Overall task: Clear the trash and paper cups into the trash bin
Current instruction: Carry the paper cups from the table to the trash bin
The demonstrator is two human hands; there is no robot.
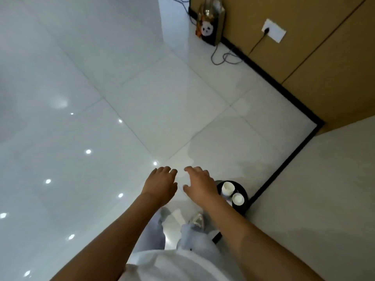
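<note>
Head view: my left hand (160, 184) and right hand (199, 184) hang empty, fingers relaxed, beside the trash bin (244, 194) holding two paper cups (227, 188); I should check for strays.

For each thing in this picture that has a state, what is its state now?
left hand: open, holds nothing
right hand: open, holds nothing
trash bin: open top, two cups inside
paper cups: inside bin, mouths facing up
plug: in wall socket
panda bag: upright against wall
</note>
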